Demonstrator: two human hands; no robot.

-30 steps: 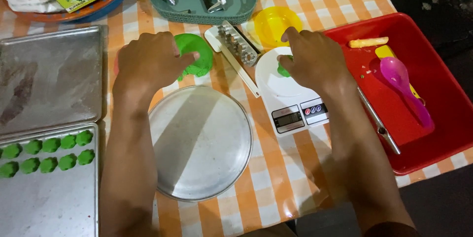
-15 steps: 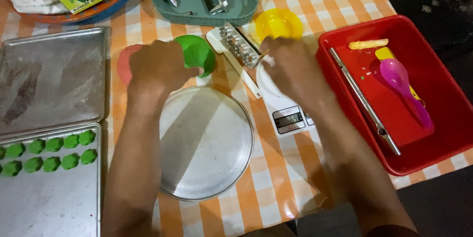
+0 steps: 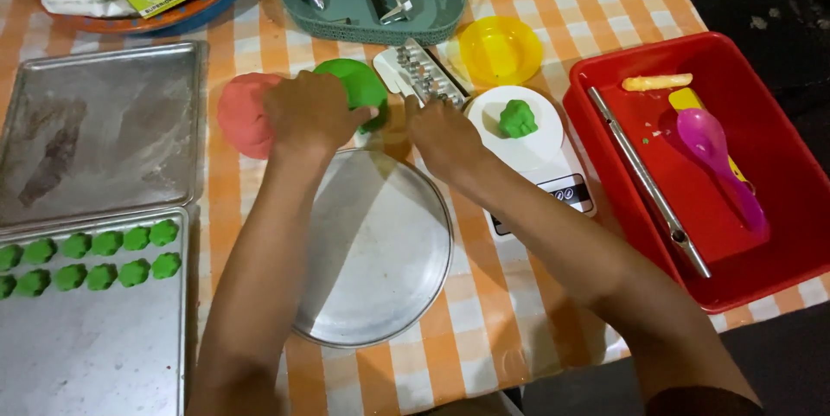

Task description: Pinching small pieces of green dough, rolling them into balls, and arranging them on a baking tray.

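My left hand (image 3: 313,115) rests on a large green dough ball (image 3: 359,87), fingers curled over it. A pink dough ball (image 3: 243,113) lies just to its left. My right hand (image 3: 443,134) reaches toward the green ball from the right, fingertips close to it; whether it touches is hidden. A small green dough lump (image 3: 517,118) sits on the round white kitchen scale (image 3: 543,152). A round metal pan (image 3: 380,247) lies under my forearms.
Two metal baking trays sit at left; the near one (image 3: 95,355) holds several small green dough pieces (image 3: 86,260). A red tub (image 3: 752,234) with a purple spoon and metal rod is at right. A yellow bowl (image 3: 500,48) and teal basket (image 3: 346,14) stand behind.
My right hand left the scale, leaving the small green lump on it, and moved left to the big green ball. My left hand stayed on the ball; the pink dough came into sight.
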